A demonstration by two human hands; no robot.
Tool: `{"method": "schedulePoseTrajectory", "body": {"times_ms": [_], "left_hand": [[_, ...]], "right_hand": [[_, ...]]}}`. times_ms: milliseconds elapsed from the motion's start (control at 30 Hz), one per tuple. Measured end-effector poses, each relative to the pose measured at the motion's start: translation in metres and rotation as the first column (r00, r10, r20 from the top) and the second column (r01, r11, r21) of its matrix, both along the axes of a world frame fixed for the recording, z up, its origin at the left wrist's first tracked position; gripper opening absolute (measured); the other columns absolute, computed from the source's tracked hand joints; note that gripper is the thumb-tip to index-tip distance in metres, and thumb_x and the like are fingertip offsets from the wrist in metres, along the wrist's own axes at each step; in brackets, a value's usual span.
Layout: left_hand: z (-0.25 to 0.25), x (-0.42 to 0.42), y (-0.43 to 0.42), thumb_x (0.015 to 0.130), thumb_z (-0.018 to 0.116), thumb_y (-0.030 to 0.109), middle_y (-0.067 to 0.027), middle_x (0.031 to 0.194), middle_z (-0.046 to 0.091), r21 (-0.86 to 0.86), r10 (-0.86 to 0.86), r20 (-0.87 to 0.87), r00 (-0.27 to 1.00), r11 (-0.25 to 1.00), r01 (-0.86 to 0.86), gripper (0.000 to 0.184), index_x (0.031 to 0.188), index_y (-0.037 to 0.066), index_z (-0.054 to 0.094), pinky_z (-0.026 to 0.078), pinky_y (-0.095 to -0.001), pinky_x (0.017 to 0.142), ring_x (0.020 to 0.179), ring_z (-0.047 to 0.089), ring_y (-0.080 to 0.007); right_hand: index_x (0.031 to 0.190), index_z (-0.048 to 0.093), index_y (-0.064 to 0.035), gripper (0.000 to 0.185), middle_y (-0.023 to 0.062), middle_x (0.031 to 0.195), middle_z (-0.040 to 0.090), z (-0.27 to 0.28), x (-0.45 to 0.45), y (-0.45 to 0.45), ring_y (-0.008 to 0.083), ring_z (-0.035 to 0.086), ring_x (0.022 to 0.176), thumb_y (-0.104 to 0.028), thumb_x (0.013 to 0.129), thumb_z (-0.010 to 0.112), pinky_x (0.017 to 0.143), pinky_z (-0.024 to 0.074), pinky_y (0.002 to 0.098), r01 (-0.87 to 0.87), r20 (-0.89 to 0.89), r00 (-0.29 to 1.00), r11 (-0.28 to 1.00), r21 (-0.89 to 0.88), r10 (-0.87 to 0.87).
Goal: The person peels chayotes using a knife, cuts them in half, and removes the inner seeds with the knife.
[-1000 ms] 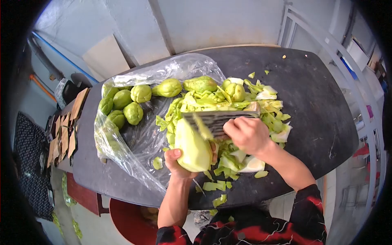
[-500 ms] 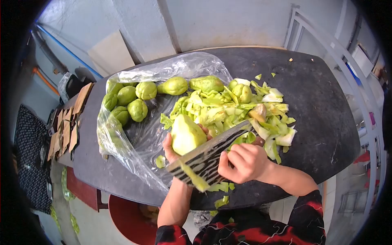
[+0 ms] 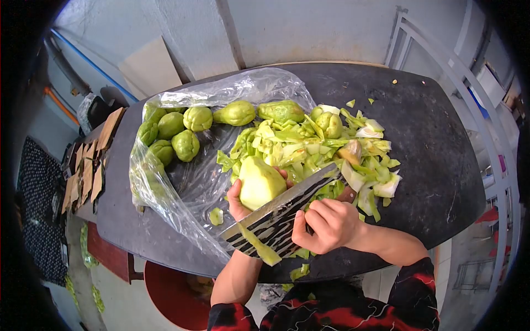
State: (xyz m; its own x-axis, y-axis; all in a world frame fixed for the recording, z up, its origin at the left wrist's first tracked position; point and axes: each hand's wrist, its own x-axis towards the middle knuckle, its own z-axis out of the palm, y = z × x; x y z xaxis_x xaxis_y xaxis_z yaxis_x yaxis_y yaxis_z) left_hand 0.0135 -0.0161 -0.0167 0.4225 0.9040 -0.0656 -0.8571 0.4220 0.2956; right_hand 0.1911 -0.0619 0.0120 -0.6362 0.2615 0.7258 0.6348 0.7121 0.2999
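Note:
My left hand (image 3: 236, 203) is wrapped round a peeled, pale green chayote (image 3: 259, 183), partly hidden behind the blade. In my right hand (image 3: 327, 223) is a broad cleaver (image 3: 276, 215), tilted, its dark blade reaching down and left across the near side of the chayote. A strip of peel (image 3: 259, 245) clings to the face of the blade. Just beyond both hands lies a heap of green peelings (image 3: 292, 144). Whole unpeeled chayotes (image 3: 185, 145) sit in a clear plastic bag (image 3: 182, 201) to the left and behind.
A dark table (image 3: 436, 165) with rounded edges bears everything. Below its near edge stands a red bin (image 3: 174, 300). Cardboard pieces (image 3: 88, 171) lie to the left, and a grey metal railing (image 3: 469, 71) runs along the right. Some peel scraps (image 3: 300, 271) lie at the near edge.
The chayote in my left hand has shifted slightly right and turned a little. The cleaver has moved slightly lower and left, with the peel strip still on its blade.

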Motion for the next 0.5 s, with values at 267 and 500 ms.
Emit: {"method": "schedulePoseTrajectory", "body": {"times_ms": [267,500], "left_hand": [[0.005,0.001,0.007,0.087,0.046,0.055,-0.0198,0.113,0.064,-0.020,0.256,-0.192,0.947,0.964,-0.264,0.067,0.126,0.002,0.056,0.048,-0.0451,0.095,0.105,0.062,-0.0338],[0.019,-0.002,-0.001,0.082,0.052,0.054,-0.0170,0.123,0.061,0.044,0.324,-0.283,0.903,0.945,-0.325,0.071,0.133,0.005,0.052,0.046,-0.0492,0.097,0.111,0.059,-0.0340]], "right_hand": [[0.077,0.058,-0.0013,0.011,0.0015,0.059,0.041,-0.012,0.020,0.022,0.0154,0.049,0.050,0.005,0.070,0.063,0.042,0.0401,0.0256,0.081,-0.081,0.993,0.992,-0.099,-0.089],[0.079,0.058,-0.0061,0.005,-0.0009,0.060,0.049,-0.003,0.029,0.023,0.0099,0.056,0.052,-0.008,0.077,0.062,0.041,0.0450,0.0238,0.188,-0.018,0.981,0.971,-0.145,-0.193]]}}
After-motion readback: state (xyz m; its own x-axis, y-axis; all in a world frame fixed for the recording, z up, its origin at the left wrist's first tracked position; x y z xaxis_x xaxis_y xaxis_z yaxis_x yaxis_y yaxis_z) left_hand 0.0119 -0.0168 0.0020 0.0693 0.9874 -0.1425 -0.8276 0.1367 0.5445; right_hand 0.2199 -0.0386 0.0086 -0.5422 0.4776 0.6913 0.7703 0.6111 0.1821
